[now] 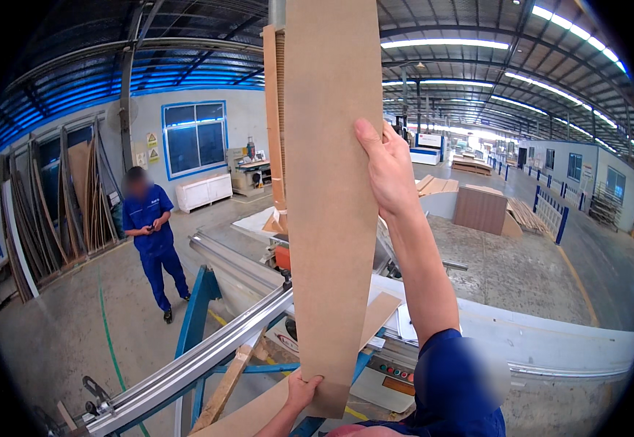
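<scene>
While two hands (pixel 391 175) (pixel 302 390) hold one board (pixel 331 197), one co-worker (pixel 151 227) stands.

your plain tan board (pixel 331 189), your deep blue sleeve (pixel 437 382)
you see a silver rail (pixel 200 355), a blue machine frame (pixel 195 313), a green line (pixel 108 328) on grey floor (pixel 69 342), a streaked brown panel (pixel 481 211) and a bright blue window frame (pixel 163 138)

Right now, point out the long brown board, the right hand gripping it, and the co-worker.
Long brown board (pixel 331 211), head view: broad face.
Right hand (pixel 390 167), head view: thumb base.
Co-worker (pixel 155 243), head view: lower shirt.
</scene>
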Motion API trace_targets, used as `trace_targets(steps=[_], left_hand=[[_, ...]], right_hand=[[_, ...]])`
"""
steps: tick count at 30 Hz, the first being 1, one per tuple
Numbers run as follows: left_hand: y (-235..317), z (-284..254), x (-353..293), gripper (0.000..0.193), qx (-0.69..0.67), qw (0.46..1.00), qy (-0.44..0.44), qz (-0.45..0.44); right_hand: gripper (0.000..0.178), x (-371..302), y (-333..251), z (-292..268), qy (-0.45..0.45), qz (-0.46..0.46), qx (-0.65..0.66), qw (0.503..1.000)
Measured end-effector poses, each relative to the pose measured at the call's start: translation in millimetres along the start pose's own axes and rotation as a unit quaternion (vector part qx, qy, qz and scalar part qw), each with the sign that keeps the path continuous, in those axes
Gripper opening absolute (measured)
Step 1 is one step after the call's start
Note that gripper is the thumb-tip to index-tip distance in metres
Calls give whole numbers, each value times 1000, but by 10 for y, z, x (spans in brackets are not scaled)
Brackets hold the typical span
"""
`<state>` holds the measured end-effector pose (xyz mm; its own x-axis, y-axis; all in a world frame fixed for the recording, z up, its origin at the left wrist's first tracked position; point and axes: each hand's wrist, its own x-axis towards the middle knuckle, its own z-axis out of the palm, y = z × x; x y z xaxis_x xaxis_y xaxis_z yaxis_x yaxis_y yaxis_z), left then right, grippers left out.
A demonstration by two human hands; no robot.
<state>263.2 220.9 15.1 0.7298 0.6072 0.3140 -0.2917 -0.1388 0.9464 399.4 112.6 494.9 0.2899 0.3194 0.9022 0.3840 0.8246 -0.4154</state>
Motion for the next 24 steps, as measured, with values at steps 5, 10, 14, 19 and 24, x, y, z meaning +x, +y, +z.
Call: trace_targets(steps=[5,10,14,19,24], left_hand=[[27,-7,-20,23,5,1000,5,-4],[170,5,-43,22,11,999,11,-43],[168,4,-45,21,28,1000,14,1],[159,-9,-60,20,26,999,10,-44],[187,-27,-87,20,32,999,11,-32]], right_hand=[[41,9,38,37,-5,0,1,1000],[40,8,36,78,-5,4,4,1000],[39,24,54,81,-8,4,-6,1000],[39,13,64,83,-4,12,-18,1000],[39,-10,33,143,3,17,-11,1000]])
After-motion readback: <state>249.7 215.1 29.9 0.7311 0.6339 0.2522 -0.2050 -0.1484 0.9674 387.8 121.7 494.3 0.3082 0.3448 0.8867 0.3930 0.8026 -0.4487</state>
